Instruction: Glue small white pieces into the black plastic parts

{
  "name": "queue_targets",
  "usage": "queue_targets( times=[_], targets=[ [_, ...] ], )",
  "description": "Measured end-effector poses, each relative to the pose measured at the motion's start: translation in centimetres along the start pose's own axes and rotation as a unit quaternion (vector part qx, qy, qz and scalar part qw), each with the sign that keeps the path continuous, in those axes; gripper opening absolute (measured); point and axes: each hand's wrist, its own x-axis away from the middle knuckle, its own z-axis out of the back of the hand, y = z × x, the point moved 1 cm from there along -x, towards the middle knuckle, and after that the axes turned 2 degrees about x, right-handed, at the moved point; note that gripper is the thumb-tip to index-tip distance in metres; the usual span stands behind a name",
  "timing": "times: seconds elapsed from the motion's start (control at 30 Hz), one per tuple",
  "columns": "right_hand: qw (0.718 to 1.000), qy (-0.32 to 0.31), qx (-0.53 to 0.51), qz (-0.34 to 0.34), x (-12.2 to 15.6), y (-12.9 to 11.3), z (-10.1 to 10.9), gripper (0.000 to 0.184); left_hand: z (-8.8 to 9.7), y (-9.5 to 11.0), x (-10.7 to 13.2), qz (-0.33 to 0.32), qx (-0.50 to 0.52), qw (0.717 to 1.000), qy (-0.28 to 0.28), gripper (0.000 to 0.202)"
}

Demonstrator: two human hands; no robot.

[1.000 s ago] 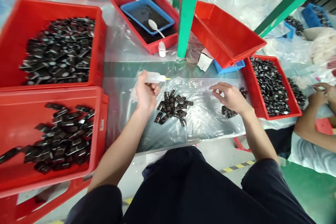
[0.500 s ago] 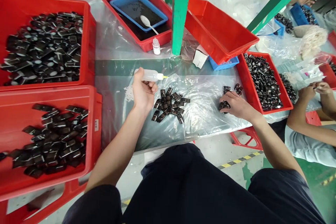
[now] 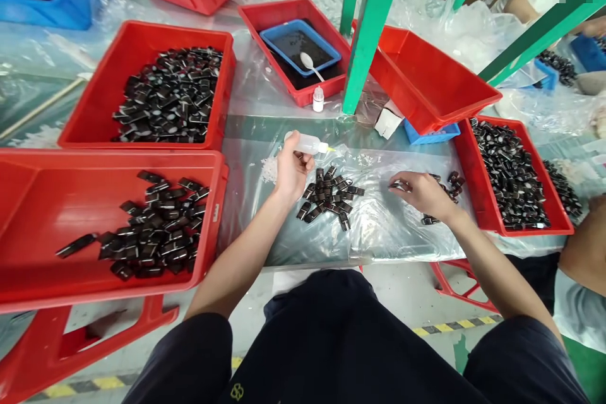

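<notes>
My left hand is closed around a translucent squeeze bottle, whose yellow needle tip points right. Just below that tip lies a loose pile of small black plastic pieces on the sheeted table. Between the thumb and fingers of my right hand is a small black plastic piece, partly covered by the fingers. More black pieces lie beside and behind that hand, some hidden by it.
At the left are two red bins of black pieces. A red bin of pieces stands at right. Behind are a green post, a small white bottle, a blue tray with a white spoon, and an empty-looking red bin.
My right hand has lifted from the small group at right and moved slightly left with a black piece. The left hand keeps the bottle. The whole view has shifted leftward.
</notes>
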Motion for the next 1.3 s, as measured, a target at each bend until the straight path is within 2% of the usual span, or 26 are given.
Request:
queue_targets(
  times=[0.1, 0.2, 0.27, 0.33, 0.43, 0.53, 0.6, 0.63, 0.73, 0.8, 0.83, 0.9, 0.97, 1.13, 1.23, 1.3],
  targets=[
    [0.992, 0.026, -0.115, 0.035, -1.6, -1.1, -0.6, 0.050, 0.0, 0.0, 0.0, 0.002, 0.014, 1.000, 0.005, 0.050],
    [0.976, 0.073, -0.204, 0.034, -3.0, -1.9, -1.4, 0.063, 0.1, -0.1, -0.1, 0.012, 0.024, 1.000, 0.008, 0.049],
    [0.953, 0.105, -0.283, 0.020, -4.1, -2.4, -1.8, 0.065, 0.1, -0.2, 0.0, 0.019, 0.033, 0.999, 0.005, 0.047],
    [0.919, 0.134, -0.370, 0.017, -5.3, -2.9, -2.1, 0.063, 0.2, -0.3, 0.0, 0.023, 0.043, 0.999, 0.003, 0.045],
    [0.874, 0.154, -0.460, 0.029, -7.5, -3.5, -2.3, 0.062, 0.3, -0.4, -0.1, 0.026, 0.050, 0.998, 0.001, 0.042],
    [0.855, 0.158, -0.493, 0.035, -9.4, -3.8, -2.9, 0.063, 0.4, -0.5, -0.2, 0.025, 0.046, 0.999, 0.001, 0.042],
    [0.863, 0.184, -0.469, 0.035, -10.0, -3.9, -3.4, 0.062, 0.5, -0.5, -0.3, 0.022, 0.038, 0.999, -0.001, 0.043],
    [0.876, 0.204, -0.436, 0.028, -10.1, -3.9, -3.7, 0.061, 0.5, -0.4, -0.4, 0.022, 0.034, 0.999, -0.004, 0.044],
    [0.941, 0.219, -0.258, -0.032, -9.6, -3.9, -4.5, 0.049, 0.7, -0.4, -0.5, 0.021, 0.031, 0.999, -0.012, 0.044],
    [0.974, 0.176, -0.115, -0.089, -9.0, -4.1, -4.8, 0.040, 0.8, -0.4, -0.5, 0.017, 0.034, 0.999, -0.012, 0.044],
    [0.981, 0.149, -0.054, -0.111, -8.8, -4.2, -4.9, 0.037, 0.8, -0.4, -0.5, 0.016, 0.035, 0.999, -0.012, 0.045],
    [0.984, 0.106, 0.032, -0.136, -8.5, -4.5, -5.0, 0.033, 0.8, -0.4, -0.5, 0.017, 0.031, 0.999, -0.012, 0.047],
    [0.984, 0.081, 0.073, -0.139, -8.4, -4.8, -5.1, 0.035, 0.8, -0.4, -0.4, 0.020, 0.027, 0.999, -0.013, 0.048],
    [0.985, 0.078, 0.065, -0.140, -8.3, -4.5, -5.1, 0.041, 0.9, -0.5, -0.3, 0.023, 0.022, 0.999, -0.017, 0.048],
    [0.983, 0.125, -0.034, -0.130, -8.0, -3.5, -4.8, 0.038, 0.8, -0.5, -0.3, 0.020, 0.020, 1.000, -0.012, 0.048],
    [0.972, 0.149, -0.153, -0.101, -7.9, -2.8, -4.9, 0.034, 0.7, -0.4, -0.3, 0.018, 0.020, 1.000, -0.007, 0.048]
  ],
)
